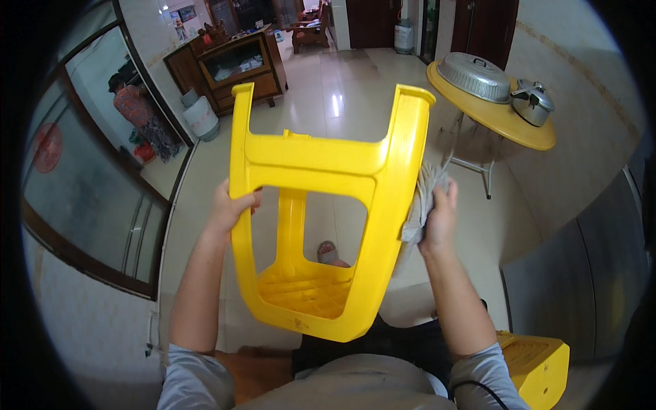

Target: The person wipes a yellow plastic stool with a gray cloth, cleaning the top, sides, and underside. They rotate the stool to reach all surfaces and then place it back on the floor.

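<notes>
A yellow plastic stool (pixel 312 159) is held up before me, upside down, its legs pointing up and away and the ribbed underside of its seat (pixel 307 292) low and near my lap. On its left side my left hand (pixel 230 207) grips one leg, thumb across the outer face. At the right, my right hand (pixel 441 215) holds a folded grey cloth (pixel 423 205) against the edge of the other near leg. Part of my right fingers is hidden behind the cloth.
A second yellow stool (pixel 538 369) stands at lower right by a dark grey panel (pixel 558 277). On a yellow folding table (pixel 476 120) sit a metal lid (pixel 474 77) and a pressure cooker (pixel 533 102). Gas cylinder (pixel 201 117) and wooden cabinet (pixel 230 72) stand behind; another person (pixel 141 113) stands beyond the doorway.
</notes>
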A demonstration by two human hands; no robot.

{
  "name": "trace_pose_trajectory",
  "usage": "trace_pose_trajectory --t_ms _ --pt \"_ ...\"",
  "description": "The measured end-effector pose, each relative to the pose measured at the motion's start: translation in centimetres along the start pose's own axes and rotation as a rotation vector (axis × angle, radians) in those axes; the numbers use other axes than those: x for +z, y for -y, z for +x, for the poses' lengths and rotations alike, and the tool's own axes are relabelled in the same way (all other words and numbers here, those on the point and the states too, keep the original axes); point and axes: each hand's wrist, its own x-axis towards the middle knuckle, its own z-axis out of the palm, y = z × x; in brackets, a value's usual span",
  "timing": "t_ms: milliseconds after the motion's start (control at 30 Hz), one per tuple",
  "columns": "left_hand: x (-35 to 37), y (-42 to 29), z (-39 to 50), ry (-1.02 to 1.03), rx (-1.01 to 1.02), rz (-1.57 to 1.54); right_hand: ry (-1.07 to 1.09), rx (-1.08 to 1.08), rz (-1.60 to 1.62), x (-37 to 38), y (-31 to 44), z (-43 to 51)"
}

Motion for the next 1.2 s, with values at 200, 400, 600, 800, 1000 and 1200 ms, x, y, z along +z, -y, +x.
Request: trace_pose_trajectory --t_ms 200,400,600,800,1000,1200 --pt "-0.3 2.1 2.8 -0.052 -0.039 0.117 0.215 -0.398 -0.61 2.3 3.1 -2.4" --pt "1.1 3.4 5.1 -0.116 -0.075 0.1 0.212 -0.391 -0.884 -1.8 -5.7 -5.5" --pt "-1.6 6.9 6.5 -0.197 -0.108 0.181 0.344 -0.258 -0.811 -3.9 -9.0 -10.1" --pt "-0.7 8.2 5.5 -0.384 0.27 0.823 0.342 0.084 -0.427 -3.2 -9.6 -6.9" --pt "3.1 10.9 -2.2 -0.017 0.612 1.4 0.385 0.232 -0.247 -3.4 -12.8 -8.7" --pt "7.7 6.9 -8.7 0.225 0.159 0.806 0.522 0.111 -0.532 -2.2 -15.3 -11.2"
